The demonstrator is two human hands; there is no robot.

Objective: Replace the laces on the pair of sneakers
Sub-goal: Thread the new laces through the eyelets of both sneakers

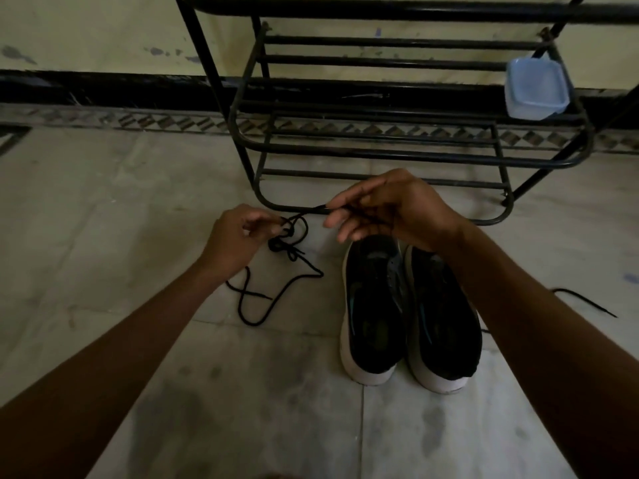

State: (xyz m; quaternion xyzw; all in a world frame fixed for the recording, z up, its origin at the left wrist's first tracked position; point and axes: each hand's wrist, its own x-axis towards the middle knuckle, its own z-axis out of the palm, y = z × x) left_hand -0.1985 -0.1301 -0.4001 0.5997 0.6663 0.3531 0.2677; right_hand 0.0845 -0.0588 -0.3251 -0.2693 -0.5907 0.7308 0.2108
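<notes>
the lace [297, 275] is a thin, round black cord with a woven look. part of it is bunched in a small tangle at the left hand [238, 236], whose thumb and fingertips pinch it there. from that tangle a short, taut run climbs right to the right hand [390, 209], which pinches the stiff tip between thumb and forefinger, its other fingers loosely curled. the hands are apart, joined only by the cord. the rest of the lace trails down onto the floor [138, 219] to the left of the sneakers [408, 312] and crosses itself in a loose loop.

the sneakers stand side by side, touching, on the pale, mottled stone floor. their rounded heels face the person and their toes point away toward the rack [380, 153], so their long axis runs straight ahead. the uppers are black with a thin teal stripe, and the soles are thick and off-white. the light is dim, but the eyelets look empty.

a second black lace [584, 300] lies on the floor right of the right forearm. the rack is black metal tubing with rounded corners. on it sits a pale blue square plastic tub [536, 88].
</notes>
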